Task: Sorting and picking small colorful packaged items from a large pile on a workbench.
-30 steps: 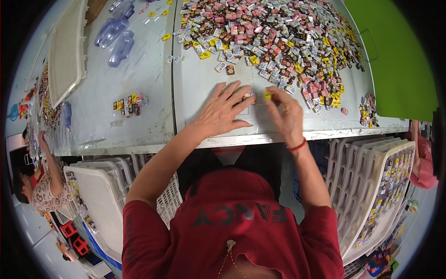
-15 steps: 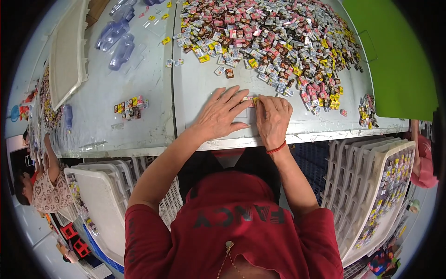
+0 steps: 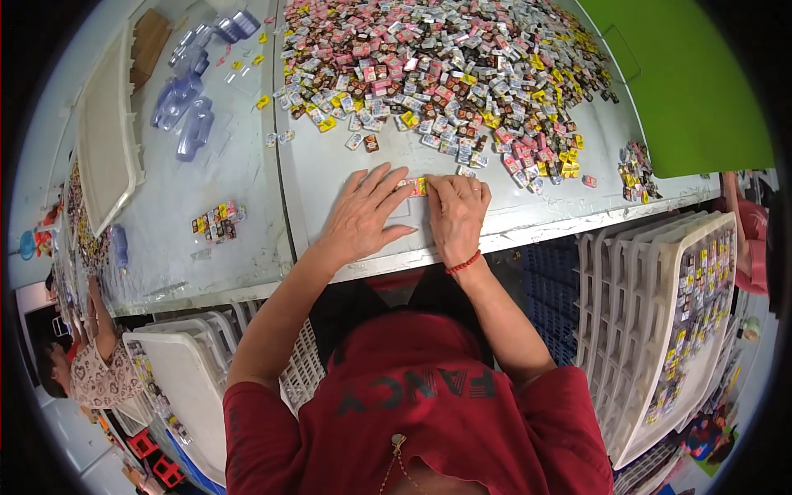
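My left hand (image 3: 363, 216) lies palm down near the table's front edge, fingers stretched and a little apart. Its fingertips rest at the left end of a short row of tiny pink and yellow boxes (image 3: 417, 186), covering part of it. At the right end of that row is my right hand (image 3: 459, 213), its thumb and fingers pinched on a tiny yellow box. A clear, flat piece seems to lie under the row, though its outline is faint. Just beyond the hands, a big heap of tiny boxes (image 3: 429, 91) in pink, brown, white and yellow spreads over the table.
A finished-looking block of tiny boxes (image 3: 218, 221) sits to the left, with clear plastic trays (image 3: 195, 128) farther back. White crates (image 3: 660, 330) stand stacked below the table at right, others (image 3: 177, 396) at left. A green board (image 3: 685, 82) borders the heap. A co-worker (image 3: 103, 371) is at far left.
The whole view has shifted, so the heap and table sit farther left. Both hands stay at the row of tiny boxes, with only slight finger movement.
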`<state>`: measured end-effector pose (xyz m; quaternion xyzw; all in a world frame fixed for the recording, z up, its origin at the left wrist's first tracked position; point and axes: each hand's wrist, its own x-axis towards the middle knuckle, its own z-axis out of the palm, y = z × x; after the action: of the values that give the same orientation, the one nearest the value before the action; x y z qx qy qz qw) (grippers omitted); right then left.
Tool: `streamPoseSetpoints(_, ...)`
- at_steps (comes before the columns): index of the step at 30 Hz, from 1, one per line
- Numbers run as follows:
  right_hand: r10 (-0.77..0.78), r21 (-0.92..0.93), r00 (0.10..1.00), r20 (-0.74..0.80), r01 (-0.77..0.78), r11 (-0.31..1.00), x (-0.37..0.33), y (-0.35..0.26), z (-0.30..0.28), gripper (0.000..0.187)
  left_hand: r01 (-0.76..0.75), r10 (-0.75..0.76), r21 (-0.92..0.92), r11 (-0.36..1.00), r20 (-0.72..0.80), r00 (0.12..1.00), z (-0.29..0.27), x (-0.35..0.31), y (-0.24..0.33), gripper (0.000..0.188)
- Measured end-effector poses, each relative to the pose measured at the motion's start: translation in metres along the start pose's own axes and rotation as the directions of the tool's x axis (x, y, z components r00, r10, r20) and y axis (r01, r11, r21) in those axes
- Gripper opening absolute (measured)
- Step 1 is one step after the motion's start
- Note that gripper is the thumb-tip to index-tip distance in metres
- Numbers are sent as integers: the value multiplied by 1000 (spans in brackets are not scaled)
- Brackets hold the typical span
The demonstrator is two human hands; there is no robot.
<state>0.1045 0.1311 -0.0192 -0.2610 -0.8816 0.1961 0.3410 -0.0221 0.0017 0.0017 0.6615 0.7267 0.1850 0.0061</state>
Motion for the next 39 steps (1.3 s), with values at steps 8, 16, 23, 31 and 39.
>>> streamPoseSetpoints(8,-72,81,995,-66,78,994,9,34,-32,21,-24,25,22,999,-40,999,-8,5,3,62)
streamPoseSetpoints(16,-94,-39,990,109,98,994,45,65,-44,19,-162,138,-164,973,-150,979,29,87,30,26)
streamPoseSetpoints(23,-41,-109,991,126,55,992,29,62,-57,19,-48,14,-178,983,-186,982,39,89,40,11)
streamPoseSetpoints(31,-85,-156,986,145,108,982,72,59,-54,19,92,-110,-131,987,-143,984,34,92,40,10)
streamPoseSetpoints(39,-65,-315,963,260,148,938,100,57,-1,12,18,-55,-161,987,-233,971,44,88,33,10)
